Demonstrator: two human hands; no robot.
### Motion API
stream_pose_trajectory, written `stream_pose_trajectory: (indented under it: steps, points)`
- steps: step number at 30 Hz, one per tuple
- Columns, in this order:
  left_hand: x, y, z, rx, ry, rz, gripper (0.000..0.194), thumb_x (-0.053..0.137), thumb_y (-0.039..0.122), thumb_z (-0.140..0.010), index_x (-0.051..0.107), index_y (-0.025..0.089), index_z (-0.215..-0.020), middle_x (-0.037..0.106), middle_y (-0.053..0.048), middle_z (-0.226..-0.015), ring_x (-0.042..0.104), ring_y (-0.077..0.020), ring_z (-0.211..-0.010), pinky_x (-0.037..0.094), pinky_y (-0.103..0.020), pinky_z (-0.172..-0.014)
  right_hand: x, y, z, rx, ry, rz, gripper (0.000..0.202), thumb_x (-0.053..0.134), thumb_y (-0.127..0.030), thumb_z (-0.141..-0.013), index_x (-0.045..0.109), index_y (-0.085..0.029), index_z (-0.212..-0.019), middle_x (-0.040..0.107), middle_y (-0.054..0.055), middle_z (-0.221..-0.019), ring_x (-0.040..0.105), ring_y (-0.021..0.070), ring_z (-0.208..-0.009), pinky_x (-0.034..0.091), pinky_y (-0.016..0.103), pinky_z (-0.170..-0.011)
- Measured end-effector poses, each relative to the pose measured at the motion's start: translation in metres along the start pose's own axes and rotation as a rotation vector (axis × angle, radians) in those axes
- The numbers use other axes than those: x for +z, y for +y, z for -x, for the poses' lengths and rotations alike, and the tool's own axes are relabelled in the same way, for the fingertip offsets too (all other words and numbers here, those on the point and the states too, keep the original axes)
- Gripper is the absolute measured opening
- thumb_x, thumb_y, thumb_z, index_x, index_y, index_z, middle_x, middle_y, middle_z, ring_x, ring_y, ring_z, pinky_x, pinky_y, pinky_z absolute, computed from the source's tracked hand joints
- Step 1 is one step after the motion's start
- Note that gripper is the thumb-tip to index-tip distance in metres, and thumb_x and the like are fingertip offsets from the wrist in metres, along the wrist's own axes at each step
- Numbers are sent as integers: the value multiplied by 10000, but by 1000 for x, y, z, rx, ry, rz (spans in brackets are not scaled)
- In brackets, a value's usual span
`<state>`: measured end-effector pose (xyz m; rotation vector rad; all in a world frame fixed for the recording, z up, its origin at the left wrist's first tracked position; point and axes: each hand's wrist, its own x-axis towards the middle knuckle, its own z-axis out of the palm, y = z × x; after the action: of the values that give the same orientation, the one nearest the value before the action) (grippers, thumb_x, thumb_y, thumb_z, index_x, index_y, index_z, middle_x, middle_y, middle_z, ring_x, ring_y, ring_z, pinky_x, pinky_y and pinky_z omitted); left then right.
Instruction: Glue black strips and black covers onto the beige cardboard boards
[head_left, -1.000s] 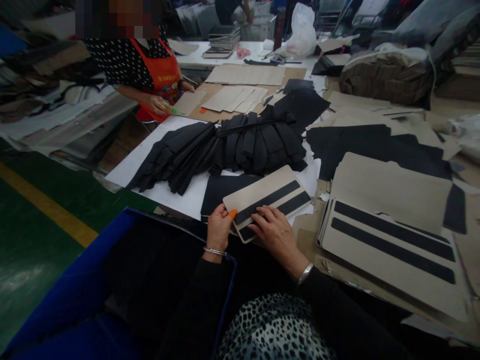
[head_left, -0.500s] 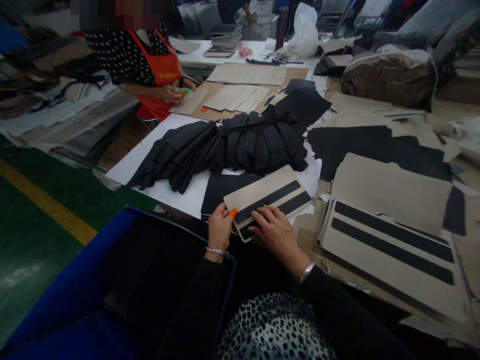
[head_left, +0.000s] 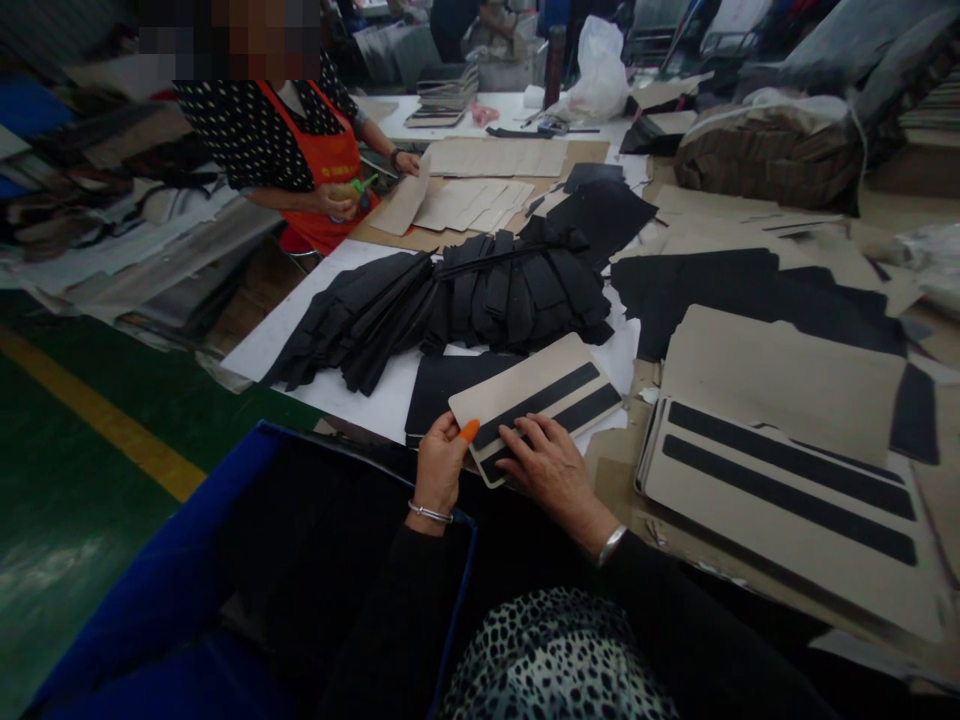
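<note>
A beige cardboard panel [head_left: 510, 395] with two black strips lies tilted at the table's front edge. My left hand [head_left: 440, 465] grips its left edge, the thumb in an orange finger cot [head_left: 469, 431] on top. My right hand [head_left: 551, 470] rests on the panel with fingers spread over the lower strip [head_left: 592, 405]. Under the panel, partly covered, is a stack of black sheets [head_left: 439, 385]. To the right lies a stack of similar striped beige panels [head_left: 780, 510]. Bundles of black strips [head_left: 517, 290] are heaped just beyond the panel.
A blue bin [head_left: 150, 600] with dark contents stands at my lower left. Across the table a person in an orange apron [head_left: 326, 175] handles a beige sheet [head_left: 410, 200]. Black sheets [head_left: 750, 300] spread at the right; a wrapped bundle [head_left: 772, 155] sits behind them.
My hands and the panel stay nearly in place. The person across the table has lifted the near end of a beige sheet, one hand now reaching farther along it.
</note>
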<state>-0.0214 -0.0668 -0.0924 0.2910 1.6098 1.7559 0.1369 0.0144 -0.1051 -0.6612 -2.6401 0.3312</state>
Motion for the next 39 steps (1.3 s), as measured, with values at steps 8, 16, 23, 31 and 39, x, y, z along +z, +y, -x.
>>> stream_pose_trajectory:
  steps: [8, 16, 23, 31, 39]
  points:
    - [4, 11, -16, 119, 12, -131, 531, 806, 100, -594, 706, 152, -1112, 788, -113, -1096, 750, -273, -1004, 578, -437, -961, -2, 1, -8, 10, 12, 9, 488, 647, -442, -963, 603, -215, -1393, 638, 130, -1323, 522, 321, -1255, 434, 469, -1084]
    - [1, -4, -38, 156, 89, -230, 454, 722, 62, -677, 715, 166, -1119, 801, -64, -1026, 761, -237, -955, 597, -389, -924, 3, 3, -14, 21, -12, 31, 504, 672, -468, -943, 616, -201, -1367, 628, 130, -1326, 507, 328, -1239, 423, 462, -1058]
    - [-4, -7, -41, 198, 69, -356, 447, 716, 86, -715, 699, 171, -1153, 795, -70, -1017, 759, -234, -926, 601, -373, -883, -1, 4, -19, 22, -48, 54, 553, 689, -478, -930, 581, -210, -1400, 635, 114, -1296, 511, 320, -1180, 441, 439, -977]
    - [5, -5, -26, 629, 228, -924, 587, 671, 83, -764, 592, 197, -1335, 613, -144, -1271, 595, -300, -1221, 516, -464, -1037, -1, 3, -23, 27, -46, 86, 499, 672, -476, -941, 608, -221, -1366, 639, 107, -1280, 505, 333, -1184, 428, 446, -971]
    - [-6, -18, -19, 944, 6, -1142, 217, 535, 95, -920, 703, 209, -996, 714, -86, -1056, 622, -264, -1078, 493, -456, -973, -8, -2, -35, -95, -63, 56, 298, 639, -343, -980, 665, -151, -1206, 691, 111, -1153, 567, 297, -1109, 447, 423, -970]
